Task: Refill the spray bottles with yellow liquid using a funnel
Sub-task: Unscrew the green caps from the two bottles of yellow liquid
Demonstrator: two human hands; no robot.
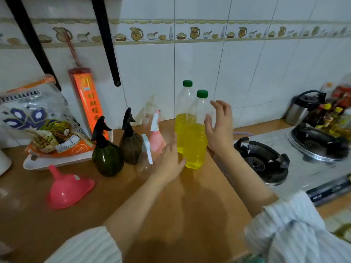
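Your left hand (169, 162) is spread wide, fingers flat, its tips just touching the base of the near bottle (196, 141) from the bottle's 8 o'clock; it holds nothing. Your right hand (218, 128) is also wide and empty, cupped close at the same bottle's 3 o'clock, not yet closed on it.

Risks from here, as I judge them. The left wrist lies over the clear sprayer (145, 160), which looks empty and light; a sweep of that arm could tip it. The near bottle is tall, narrow and about half full, so a one-sided push may topple it into the far bottle (183, 118), which stands touching or just behind it at 11 o'clock. The stove (262, 160) sits near at 3 o'clock, so a spill could run that way.

Containers, near to far. The pink funnel (66, 188) lies on its side on the counter (190, 215) at 9 o'clock, well apart from the bottles and in no sprayer yet. The clear sprayer seems empty. The green sprayer (107, 154) and brown sprayer (130, 143) are too dark to read any level. The pink sprayer (156, 137) stands behind. Both bottles hold yellow liquid under green caps, still on.
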